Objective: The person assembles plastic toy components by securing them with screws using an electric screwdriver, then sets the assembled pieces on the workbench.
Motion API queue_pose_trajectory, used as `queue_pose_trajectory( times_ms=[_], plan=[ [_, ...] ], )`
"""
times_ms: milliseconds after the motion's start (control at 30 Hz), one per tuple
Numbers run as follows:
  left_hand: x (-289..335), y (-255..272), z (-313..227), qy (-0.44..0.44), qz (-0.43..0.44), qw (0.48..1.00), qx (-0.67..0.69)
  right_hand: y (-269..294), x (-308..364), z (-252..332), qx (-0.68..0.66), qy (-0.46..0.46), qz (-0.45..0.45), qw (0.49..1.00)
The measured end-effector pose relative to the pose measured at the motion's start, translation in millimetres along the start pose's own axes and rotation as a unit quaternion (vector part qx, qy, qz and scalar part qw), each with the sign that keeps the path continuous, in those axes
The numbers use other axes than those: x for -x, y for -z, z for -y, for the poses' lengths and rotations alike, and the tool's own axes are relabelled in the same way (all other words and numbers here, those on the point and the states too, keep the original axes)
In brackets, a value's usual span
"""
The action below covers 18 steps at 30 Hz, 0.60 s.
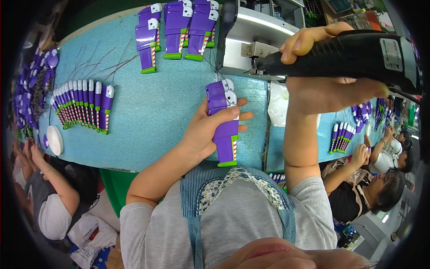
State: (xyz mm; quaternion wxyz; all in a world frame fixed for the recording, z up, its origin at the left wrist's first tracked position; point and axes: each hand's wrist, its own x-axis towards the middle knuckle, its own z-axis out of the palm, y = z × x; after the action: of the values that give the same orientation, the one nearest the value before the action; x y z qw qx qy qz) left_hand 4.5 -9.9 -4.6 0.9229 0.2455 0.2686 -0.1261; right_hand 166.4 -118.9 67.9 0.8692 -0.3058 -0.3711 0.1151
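Observation:
My left hand (204,127) is wrapped round a purple toy piece (222,123) with white round ends, a green foot and a red-and-white striped edge. It looks like two shells lying together, and thin wires reach its upper end. My right hand (313,92) grips a black electric screwdriver (345,56), which lies sideways with its nose to the left. That nose is at the small metal bracket (260,51) on the front of a silver machine (260,29); whether they touch, I cannot tell.
Similar purple pieces (174,38) are stacked at the table's far side. A fanned row of pieces (92,101) with dark red wires lies at left, near a white disc (54,140). A white sheet (278,105) is right of centre. Co-workers sit at both sides.

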Motion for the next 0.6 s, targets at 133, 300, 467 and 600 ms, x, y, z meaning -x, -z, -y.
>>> queue_pose_trajectory(
  times_ms=[133, 300, 467, 600],
  plan=[
    [1.6, 1.8, 0.7, -0.007, 0.034, 0.999, -0.019, -17.5, 18.6, 2.0, 0.105, -0.015, -0.012, 0.994],
    [1.4, -2.2, 2.7, 0.034, 0.042, 0.998, 0.017, -27.9, 33.2, 9.8, 0.178, 0.012, 0.03, 0.984],
    [6.8, -7.1, 6.5, 0.021, 0.031, 0.999, 0.008, -27.3, 48.6, 3.4, 0.168, -0.021, -0.004, 0.985],
    [9.6, -8.5, 5.8, 0.022, 0.016, 0.999, -0.018, -26.4, 51.1, 2.7, 0.165, -0.039, 0.011, 0.985]
  ],
)
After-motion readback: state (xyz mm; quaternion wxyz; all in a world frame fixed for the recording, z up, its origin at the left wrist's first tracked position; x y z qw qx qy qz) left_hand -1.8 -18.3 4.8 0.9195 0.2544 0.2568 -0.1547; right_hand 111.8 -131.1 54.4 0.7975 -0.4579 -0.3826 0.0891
